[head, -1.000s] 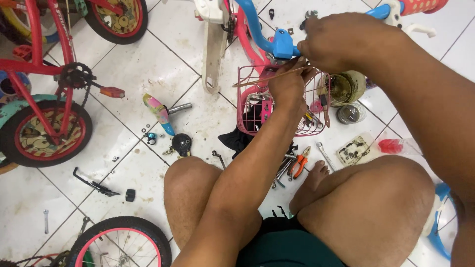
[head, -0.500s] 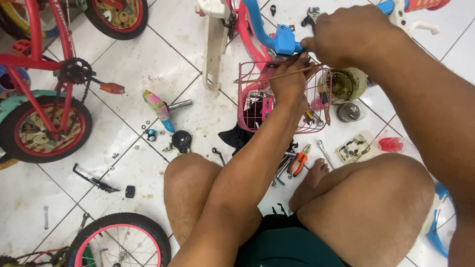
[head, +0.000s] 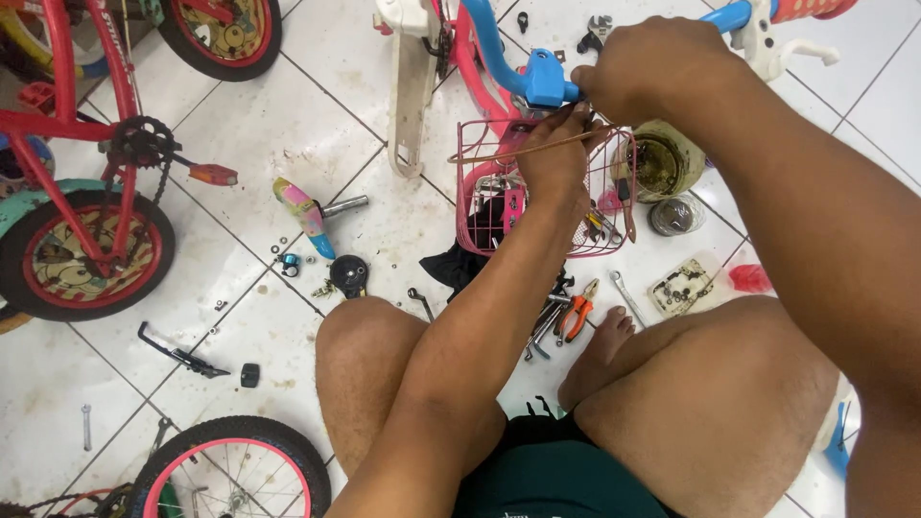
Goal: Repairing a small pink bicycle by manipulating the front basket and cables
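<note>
Sitting on the glossy white tiled floor (head: 240, 134), we have both hands up at the front of a small bike. Our left hand (head: 556, 153) rests on the top rim of the pink wire basket (head: 480, 192), fingers pinched on a thin brown cable (head: 499, 153) that bows across the basket's open mesh. Our right hand (head: 652, 67) is closed in a fist around something at the blue stem clamp (head: 547, 86); what it holds is hidden by the knuckles. The basket hangs under the curved blue handlebar (head: 489, 38), near the floor's far edge, just beyond our bare knees.

Round about lie hard, small things: orange-handled pliers (head: 576, 317) and steel spanners (head: 628, 297) beside our foot, a grimy round tin (head: 667, 163), a metal lid (head: 676, 216), and a shallow tray of bolts (head: 686, 283). A pastel rubber grip on a steel tube (head: 307, 211) lies mid-floor, with a black kickstand (head: 177, 353) nearer the left edge. A red bike (head: 67, 125) with a knobbly tyre stands at the left, and a pink-rimmed wheel (head: 230, 470) lies at the near edge.

Against the frame half a second back, both hands sit a touch higher and closer together over the clamp; the cable's bow is unchanged.
</note>
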